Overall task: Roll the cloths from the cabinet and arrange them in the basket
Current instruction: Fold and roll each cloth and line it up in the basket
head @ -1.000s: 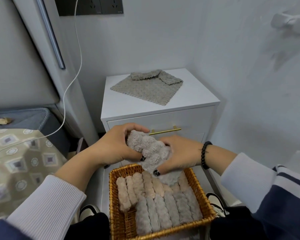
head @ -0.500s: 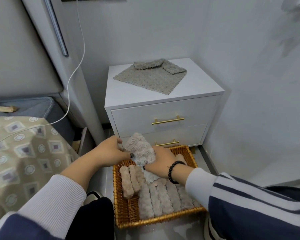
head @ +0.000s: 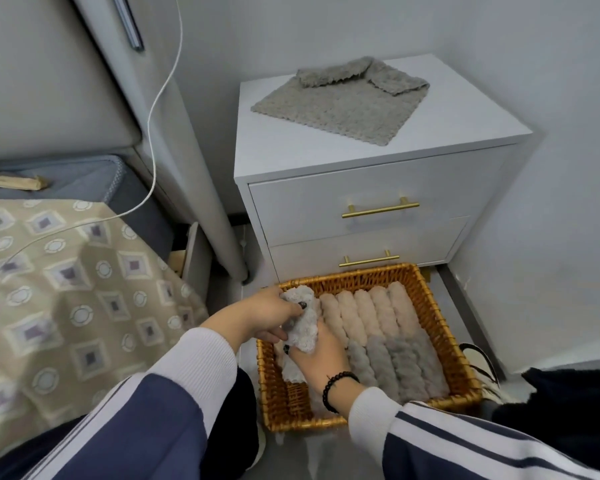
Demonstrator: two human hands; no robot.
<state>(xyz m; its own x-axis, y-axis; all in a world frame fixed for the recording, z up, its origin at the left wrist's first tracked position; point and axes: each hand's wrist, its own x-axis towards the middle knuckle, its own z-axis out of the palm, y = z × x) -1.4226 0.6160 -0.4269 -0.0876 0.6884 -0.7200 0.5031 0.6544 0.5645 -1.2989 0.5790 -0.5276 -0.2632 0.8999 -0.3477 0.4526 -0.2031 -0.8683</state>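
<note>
A wicker basket (head: 440, 327) stands on the floor in front of the white cabinet (head: 354, 188). Several rolled cloths (head: 371, 317), beige at the back and grey at the front, lie side by side in it. A fluffy grey rolled cloth (head: 303, 323) sits at the basket's left end, partly unrolled at its lower end. My left hand (head: 260, 317) grips its top from the left. My right hand (head: 321, 355) holds it from below, fingers curled round it. A flat grey cloth (head: 336, 105) with folded corners lies on the cabinet top.
The cabinet has two closed drawers with gold handles (head: 380, 209). A bed with a patterned cover (head: 66, 282) is on the left, and a white cable (head: 160, 98) hangs down onto it. Walls close in behind and right of the cabinet. My shoe (head: 478, 362) is right of the basket.
Both hands have carried the rolled cloth down from above the basket to its left end. My view has tilted downward.
</note>
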